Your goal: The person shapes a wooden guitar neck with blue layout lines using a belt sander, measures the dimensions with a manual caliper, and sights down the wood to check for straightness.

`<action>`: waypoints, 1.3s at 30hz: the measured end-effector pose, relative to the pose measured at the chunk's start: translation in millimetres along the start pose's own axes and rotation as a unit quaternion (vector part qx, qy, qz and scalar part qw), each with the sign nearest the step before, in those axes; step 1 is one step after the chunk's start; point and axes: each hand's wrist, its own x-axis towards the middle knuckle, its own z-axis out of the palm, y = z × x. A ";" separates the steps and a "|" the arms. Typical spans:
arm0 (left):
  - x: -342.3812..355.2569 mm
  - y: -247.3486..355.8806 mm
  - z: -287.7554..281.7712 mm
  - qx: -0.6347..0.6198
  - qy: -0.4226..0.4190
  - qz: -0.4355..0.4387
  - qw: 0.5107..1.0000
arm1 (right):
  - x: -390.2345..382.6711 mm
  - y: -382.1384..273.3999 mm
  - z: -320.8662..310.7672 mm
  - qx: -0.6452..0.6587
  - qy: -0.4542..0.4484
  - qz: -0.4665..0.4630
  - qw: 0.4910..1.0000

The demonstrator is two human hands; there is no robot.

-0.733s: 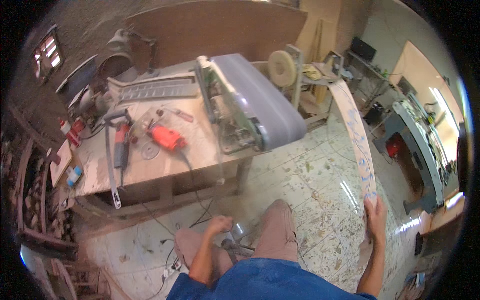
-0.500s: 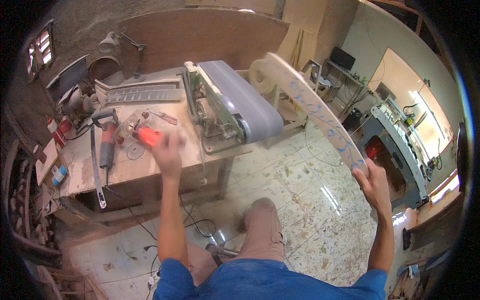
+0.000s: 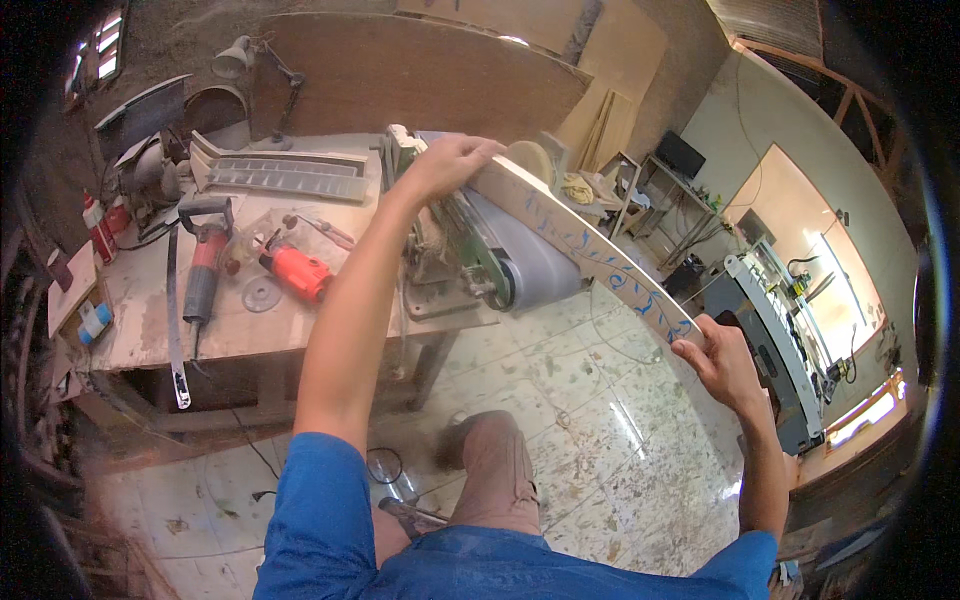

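The board [image 3: 592,245], a long pale strip with blue marks on its face, slants across the sander [image 3: 490,258], its far end above the belt [image 3: 540,268] and its near end out past the sander to the right; whether it touches the belt I cannot tell. The left hand [image 3: 450,168] is over the sander, its grip closed on the board's far end with the fingers bent across the top edge, the thumb hidden. The right hand [image 3: 722,362], to the right of the sander, has its grip closed around the near end, thumb on the marked face. The sander stands at the right end of the desk [image 3: 245,328]. Left of the sander lie the orange tool [image 3: 297,270], a disc [image 3: 262,295] and, farther left, the grinder [image 3: 205,265], with a metal strip [image 3: 173,300] beyond it overhanging the edge. Left of the sander toward the back are a slatted frame [image 3: 285,185] and a lamp [image 3: 233,60]. Just behind the sander, to the right, is a pale wheel [image 3: 528,160]
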 end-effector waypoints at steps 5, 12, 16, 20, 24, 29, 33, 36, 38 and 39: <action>8.1 -2.4 4.3 0.013 0.023 -0.014 1.000 | 4.8 1.1 7.5 0.000 -0.001 -0.023 1.000; 19.5 2.0 -5.9 0.061 0.006 -0.040 0.997 | 14.0 -4.6 -1.6 0.043 -0.075 -0.013 0.996; 25.2 -7.5 -13.5 0.069 0.008 -0.045 0.997 | 15.4 -16.1 -5.8 0.052 -0.091 -0.035 0.994; 27.3 -10.3 -18.3 0.067 0.015 -0.064 0.996 | 29.2 -14.8 -7.2 0.034 -0.124 -0.025 0.991; 30.9 -14.0 -24.5 0.083 0.019 -0.056 0.995 | 42.0 -6.6 -6.9 0.036 -0.133 -0.036 0.990; 30.4 -12.8 -26.6 0.081 0.013 -0.081 0.993 | 45.6 0.2 -4.8 0.054 -0.125 -0.066 0.989; 31.2 -9.3 -21.1 0.107 0.029 -0.088 0.990 | 47.7 13.2 -4.9 0.027 -0.118 -0.048 0.992; 35.6 -10.5 -16.3 0.097 0.011 -0.070 0.993 | 43.0 15.7 -9.1 0.032 -0.134 -0.032 0.990; 35.9 -9.8 -13.8 0.102 0.011 -0.073 0.992 | 35.4 14.8 -11.0 0.047 -0.145 -0.040 0.988; 36.8 -10.9 -12.6 0.104 0.012 -0.074 0.992 | 29.2 8.4 -14.7 0.060 -0.155 -0.048 0.985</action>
